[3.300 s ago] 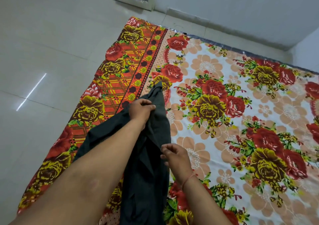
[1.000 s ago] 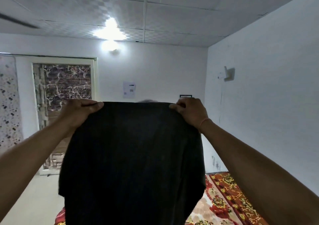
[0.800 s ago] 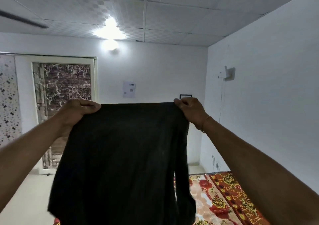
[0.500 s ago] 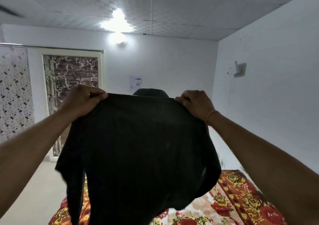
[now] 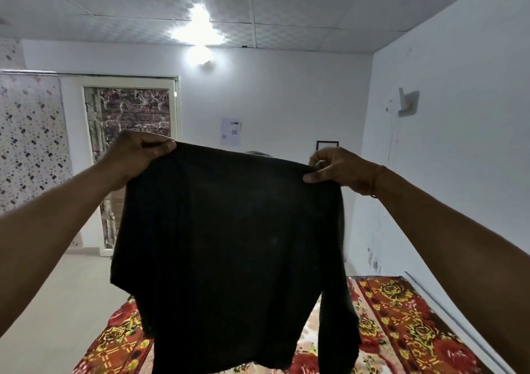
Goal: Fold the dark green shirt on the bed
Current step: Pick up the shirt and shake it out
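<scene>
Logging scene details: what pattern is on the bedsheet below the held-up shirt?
A floral print, red and yellow flowers, on the bedsheet, seen in the head view.

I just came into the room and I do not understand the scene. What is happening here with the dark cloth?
A person is holding up a dark green shirt in the air with both bare hands. The left hand pinches one top corner and the right hand pinches the other, so the shirt hangs spread open in front of the camera. Below it lies the bed with a red and yellow floral sheet. The shirt is not yet laid down or folded.
</scene>
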